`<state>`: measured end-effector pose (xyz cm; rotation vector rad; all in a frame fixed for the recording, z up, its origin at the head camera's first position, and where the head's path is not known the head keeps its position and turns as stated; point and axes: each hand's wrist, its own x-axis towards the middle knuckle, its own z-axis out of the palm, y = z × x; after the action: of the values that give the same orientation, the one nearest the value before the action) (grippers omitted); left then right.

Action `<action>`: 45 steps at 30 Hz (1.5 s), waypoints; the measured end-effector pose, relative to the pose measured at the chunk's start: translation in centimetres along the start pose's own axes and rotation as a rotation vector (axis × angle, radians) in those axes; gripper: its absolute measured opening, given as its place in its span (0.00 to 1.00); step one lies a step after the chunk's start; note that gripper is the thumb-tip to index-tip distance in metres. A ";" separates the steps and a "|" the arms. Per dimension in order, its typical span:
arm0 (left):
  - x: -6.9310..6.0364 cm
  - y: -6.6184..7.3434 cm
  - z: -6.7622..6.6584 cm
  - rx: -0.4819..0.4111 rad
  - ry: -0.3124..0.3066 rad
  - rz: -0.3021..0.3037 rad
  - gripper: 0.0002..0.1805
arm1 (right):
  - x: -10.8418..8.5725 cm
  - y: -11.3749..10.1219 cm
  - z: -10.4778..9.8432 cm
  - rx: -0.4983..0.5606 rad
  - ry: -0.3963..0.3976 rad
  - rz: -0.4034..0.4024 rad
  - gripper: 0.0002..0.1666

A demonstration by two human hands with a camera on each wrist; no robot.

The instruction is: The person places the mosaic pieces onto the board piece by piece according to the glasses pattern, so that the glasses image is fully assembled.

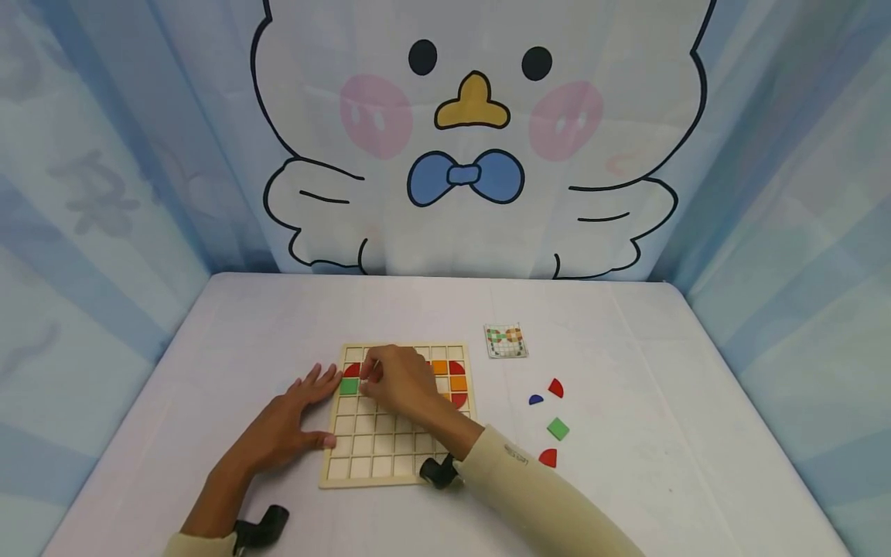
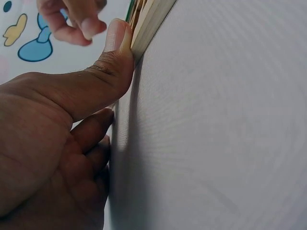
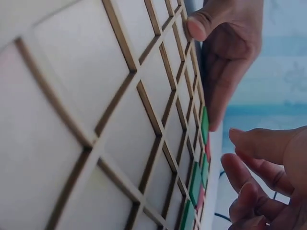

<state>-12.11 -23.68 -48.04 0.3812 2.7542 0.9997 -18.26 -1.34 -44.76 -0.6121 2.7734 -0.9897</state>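
Board (image 1: 362,445) of pale wood, square and ridged into cells, lies on the white tabletop (image 1: 640,356), flat coloured tiles (image 1: 457,384) set towards its twelve o'clock edge. Loose red quarter-rounds (image 1: 548,458), a green square (image 1: 558,428) and a blue half-disc (image 1: 535,400) lie at three o'clock. At nine, the left hand (image 1: 281,425) stretches its fingers, thumb touching the rim. The right hand (image 1: 402,379) bends over the board towards eleven; the right wrist view shows its thumb and fingers apart, holding nothing, plus further green tiles (image 3: 195,183) hidden from the head camera.
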 end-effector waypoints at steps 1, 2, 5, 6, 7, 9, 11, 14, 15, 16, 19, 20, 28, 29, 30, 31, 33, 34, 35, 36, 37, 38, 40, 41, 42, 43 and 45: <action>0.0 0.0 0.0 -0.001 0.000 0.002 0.59 | -0.3 0.0 -0.3 0.001 0.003 -0.001 0.06; 0.0 0.0 0.0 -0.001 0.001 0.005 0.59 | -0.6 0.1 -0.5 -0.004 0.006 -0.003 0.06; -0.1 -0.1 0.0 -0.001 0.005 0.015 0.59 | -1.4 0.2 -1.3 -0.010 0.019 -0.014 0.06; -0.1 -0.1 0.0 0.000 0.006 0.019 0.59 | -1.6 0.2 -1.5 -0.013 0.024 -0.018 0.06; -0.1 -0.2 0.0 0.002 0.008 0.023 0.59 | -1.8 0.3 -1.7 -0.013 0.028 -0.019 0.06; -0.1 -0.2 0.1 0.005 0.010 0.027 0.59 | -2.3 0.4 -2.1 0.000 0.040 -0.022 0.07; -0.1 -0.3 0.1 0.007 0.010 0.028 0.59 | -2.7 0.6 -2.5 0.019 0.049 -0.028 0.07; -0.1 -0.2 0.1 0.007 0.009 0.022 0.59 | -3.4 0.9 -3.1 0.036 0.058 -0.029 0.08; -0.1 -0.2 0.1 0.008 0.008 0.020 0.59 | -3.6 1.0 -3.3 0.037 0.057 -0.025 0.08; -0.1 -0.2 0.1 0.009 0.007 0.016 0.59 | -3.8 1.1 -3.5 0.040 0.057 -0.020 0.09; 0.0 -0.1 0.1 0.011 0.007 0.007 0.60 | -4.3 1.6 -4.0 0.042 0.060 0.000 0.08; 0.0 -0.1 0.1 0.012 0.007 0.004 0.60 | -4.4 1.7 -4.2 0.046 0.061 0.008 0.08; 0.0 0.0 0.2 0.011 0.006 -0.014 0.60 | -5.8 3.3 -5.6 0.055 0.086 0.043 0.07; 0.0 0.0 0.2 0.013 0.005 -0.015 0.60 | -6.0 3.6 -5.7 0.053 0.087 0.053 0.07; 0.0 0.1 0.2 0.014 0.005 -0.015 0.60 | -6.3 3.8 -5.8 0.048 0.089 0.061 0.07; 0.0 0.1 0.1 0.014 0.005 -0.016 0.60 | -6.5 3.9 -5.9 0.044 0.089 0.072 0.07; 0.0 0.1 0.1 0.017 0.006 -0.016 0.60 | -7.0 4.3 -6.1 0.035 0.092 0.092 0.07; 0.0 0.1 0.1 0.017 0.007 -0.016 0.60 | -7.2 4.4 -6.2 0.032 0.095 0.101 0.07; 0.0 0.1 0.1 0.017 0.007 -0.015 0.60 | -7.5 4.5 -6.3 0.031 0.098 0.113 0.07; 0.0 0.1 0.1 0.018 0.008 -0.015 0.60 | -7.7 4.7 -6.4 0.028 0.102 0.123 0.07; 0.0 0.0 0.1 0.018 0.008 -0.015 0.60 | -8.0 4.8 -6.6 0.027 0.104 0.136 0.07; 0.0 0.0 0.1 0.019 0.008 -0.014 0.60 | -8.2 4.9 -6.7 0.025 0.107 0.146 0.07; 0.0 0.0 0.1 0.019 0.008 -0.013 0.60 | -8.7 5.2 -7.0 0.022 0.115 0.164 0.08; 0.0 0.0 0.1 0.019 0.008 -0.011 0.60 | -9.0 5.4 -7.1 0.020 0.120 0.175 0.08; 0.0 0.0 0.1 0.019 0.008 -0.011 0.60 | -9.3 5.5 -7.3 0.017 0.125 0.184 0.09; 0.0 0.0 0.1 0.017 0.007 -0.010 0.60 | -9.6 5.7 -7.5 0.014 0.131 0.195 0.09; 0.0 0.0 0.1 0.014 0.008 -0.009 0.60 | -10.1 6.0 -7.7 0.010 0.146 0.218 0.10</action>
<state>-12.08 -23.64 -48.12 0.3673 2.7691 0.9818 -13.03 11.54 -42.64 -0.2367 2.8788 -1.0372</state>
